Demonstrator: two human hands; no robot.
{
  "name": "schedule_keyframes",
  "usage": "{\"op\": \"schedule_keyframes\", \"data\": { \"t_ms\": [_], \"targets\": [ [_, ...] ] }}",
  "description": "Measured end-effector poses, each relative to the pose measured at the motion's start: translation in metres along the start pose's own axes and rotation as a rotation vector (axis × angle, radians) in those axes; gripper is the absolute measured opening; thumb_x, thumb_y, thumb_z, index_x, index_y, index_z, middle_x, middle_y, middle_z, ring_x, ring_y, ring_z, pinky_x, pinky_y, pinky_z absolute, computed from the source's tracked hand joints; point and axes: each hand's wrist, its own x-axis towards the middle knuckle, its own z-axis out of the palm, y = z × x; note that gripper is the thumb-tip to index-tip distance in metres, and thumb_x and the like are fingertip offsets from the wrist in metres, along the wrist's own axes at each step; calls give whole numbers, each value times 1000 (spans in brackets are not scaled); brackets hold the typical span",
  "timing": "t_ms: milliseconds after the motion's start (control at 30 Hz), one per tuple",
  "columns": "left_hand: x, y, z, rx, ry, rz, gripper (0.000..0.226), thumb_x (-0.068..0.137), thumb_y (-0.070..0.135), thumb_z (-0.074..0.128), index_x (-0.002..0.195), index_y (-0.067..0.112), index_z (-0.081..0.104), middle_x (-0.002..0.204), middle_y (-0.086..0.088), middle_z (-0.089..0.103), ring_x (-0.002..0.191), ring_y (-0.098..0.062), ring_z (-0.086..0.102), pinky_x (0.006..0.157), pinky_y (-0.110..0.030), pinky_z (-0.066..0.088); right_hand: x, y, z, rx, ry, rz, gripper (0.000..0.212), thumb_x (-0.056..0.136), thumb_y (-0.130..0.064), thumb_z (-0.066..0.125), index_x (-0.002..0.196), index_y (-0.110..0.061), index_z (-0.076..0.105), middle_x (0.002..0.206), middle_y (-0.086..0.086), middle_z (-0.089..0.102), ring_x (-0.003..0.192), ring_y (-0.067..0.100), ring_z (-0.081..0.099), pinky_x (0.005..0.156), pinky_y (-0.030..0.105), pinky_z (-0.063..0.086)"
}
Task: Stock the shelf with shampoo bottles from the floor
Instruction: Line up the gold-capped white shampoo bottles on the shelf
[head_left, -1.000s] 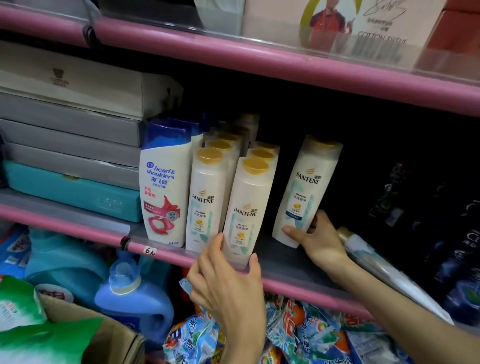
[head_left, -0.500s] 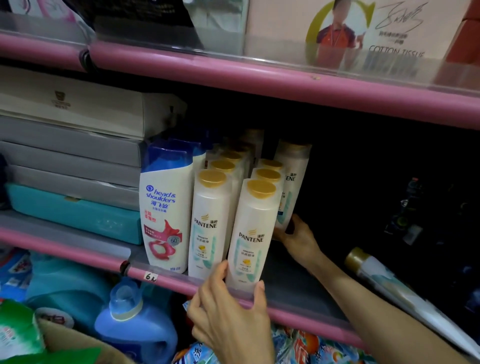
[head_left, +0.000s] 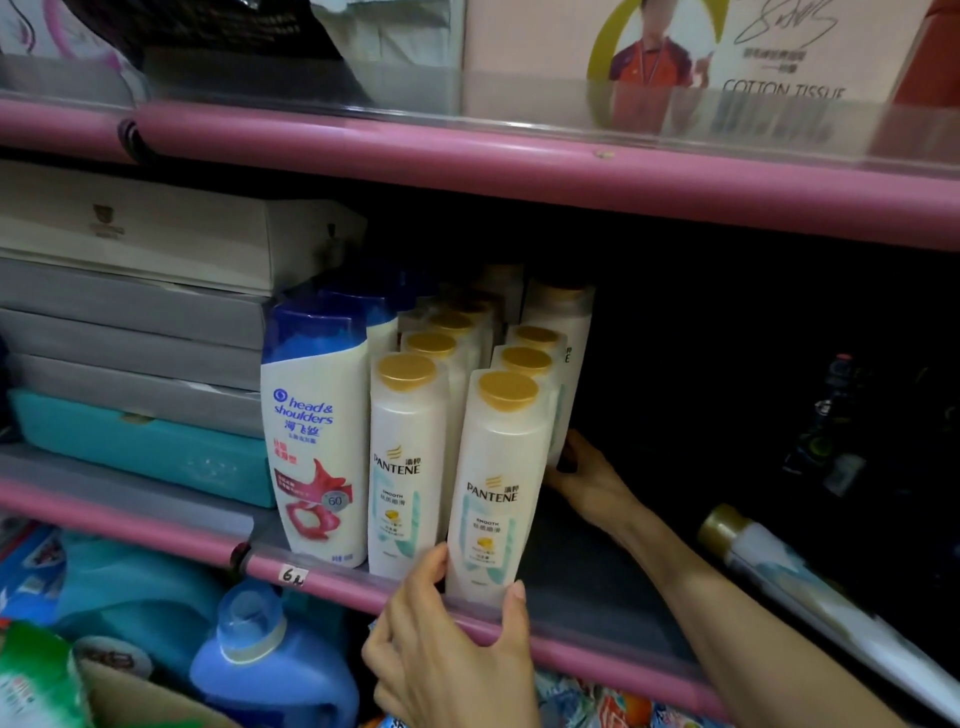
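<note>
Two rows of white Pantene shampoo bottles with gold caps stand on the pink-edged shelf (head_left: 332, 587). My left hand (head_left: 452, 644) holds the base of the front right Pantene bottle (head_left: 498, 483) between thumb and fingers at the shelf edge. My right hand (head_left: 584, 480) reaches deep into the shelf and grips the bottom of a taller Pantene bottle (head_left: 563, 322) standing behind the right row; its fingertips are hidden. Another gold-capped bottle (head_left: 779, 566) lies slanted beside my right forearm. A Head & Shoulders bottle (head_left: 317, 431) stands left of the Pantene rows.
Flat grey and teal boxes (head_left: 135, 332) are stacked at the shelf's left. Dark bottles (head_left: 831, 426) stand at the far right. The upper pink shelf (head_left: 519, 171) hangs close above. Below sit a blue detergent jug (head_left: 260, 660) and colourful packets.
My right hand has slid the taller Pantene bottle leftward and back, in behind the right row. My left hand has kept its hold on the front bottle.
</note>
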Motion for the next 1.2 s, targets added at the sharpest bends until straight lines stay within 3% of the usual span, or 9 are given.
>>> {"op": "schedule_keyframes", "data": {
  "t_ms": [133,300,667,1000,1200],
  "targets": [
    [1,-1,-2,-2,-14,10,72,38,18,94,105,20,66,105,-3,67,103,-35,46,85,-52,40,-1,3,-2,-8,-24,-22,71,83,-33,72,143,-34,34,141,-8,49,132,14,43,106,32,38],
    [1,-2,-2,12,-15,29,73,38,19,94,105,21,66,104,-1,67,102,-33,46,84,-51,42,-2,6,0,-25,-34,-52,63,85,-31,70,139,-38,38,126,-19,51,126,8,45,100,25,38],
    [1,3,-5,-10,-9,-26,71,42,19,93,107,22,64,107,0,65,106,-32,43,87,-50,39,0,8,2,-65,-20,-66,60,84,-35,69,138,-37,43,135,-8,55,128,13,48,109,40,40],
    [2,3,-4,-4,16,-52,68,44,21,93,104,24,62,104,3,62,103,-28,40,86,-49,37,-2,6,1,-70,-32,-54,59,84,-36,69,137,-37,42,130,-14,55,124,7,47,104,30,39],
    [1,4,-8,-91,-11,-88,65,51,16,89,109,20,61,109,0,61,105,-27,38,87,-43,36,-9,-3,-1,-57,-27,-37,55,83,-30,72,132,-35,45,116,-22,52,117,0,45,88,13,38]
  ]
}}
